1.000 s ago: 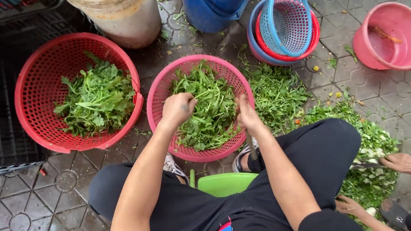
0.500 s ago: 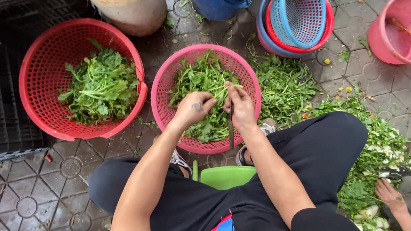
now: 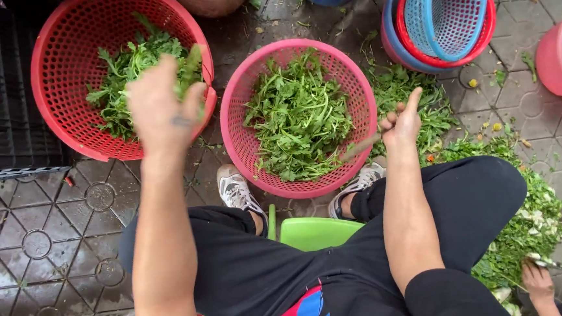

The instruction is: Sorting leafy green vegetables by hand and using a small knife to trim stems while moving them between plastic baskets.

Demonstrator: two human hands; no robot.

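The left hand (image 3: 161, 113) is raised over the near rim of the red basket (image 3: 52, 81), motion-blurred, with its fingers closed around a small sprig of leafy greens (image 3: 189, 64) that pokes out at about one o'clock from the knuckles. The right hand (image 3: 401, 123) sits at three o'clock from the pink basket (image 3: 243, 124), index finger pointing up and the other fingers curled around what looks like a thin stem or a small blade (image 3: 361, 148) angled toward eight o'clock; it is too blurred to tell which. The red basket already holds a mound of picked greens (image 3: 126, 73), and the pink basket, between the person's two sneakers, holds a fuller heap of greens (image 3: 298, 118). Loose greens and trimmings (image 3: 414, 98) lie on the paving at three o'clock from the pink basket and trail down toward five o'clock, where another person's hand (image 3: 539, 280) works at the pile. Stacked blue and red baskets (image 3: 444, 14) stand at one o'clock. To do this sorting well, I judge the sprig should be let go well inside the red basket's rim, not at the edge, so that no leaves fall on the wet tiles.
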